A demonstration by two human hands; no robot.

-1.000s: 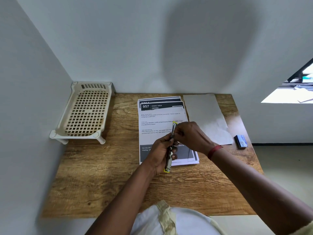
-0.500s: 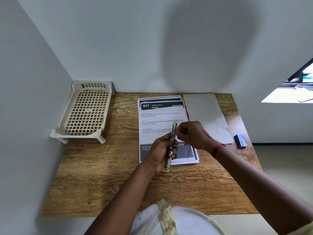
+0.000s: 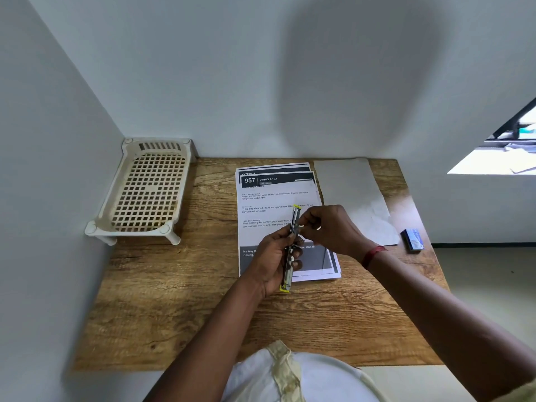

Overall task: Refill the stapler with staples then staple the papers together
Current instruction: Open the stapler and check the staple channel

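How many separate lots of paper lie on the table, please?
2: a printed stack in the middle, a blank grey sheet right of it; sheets within the stack may be hidden.

Table (image 3: 179, 300): brown wood-grain top, mostly matt, faint sheen at its right end; rack (image 3: 149, 192): cream plastic lattice, smooth, dull, slightly stained. Papers (image 3: 269, 198): white printed sheets, matt, flat; grey sheet (image 3: 348, 192): also paper, matt, creased toward its near corner. Stapler (image 3: 295, 219): bare shiny metal with yellow plastic ends; staple box (image 3: 413, 239): blue card, slight gloss; wrist band (image 3: 374, 255): red thread
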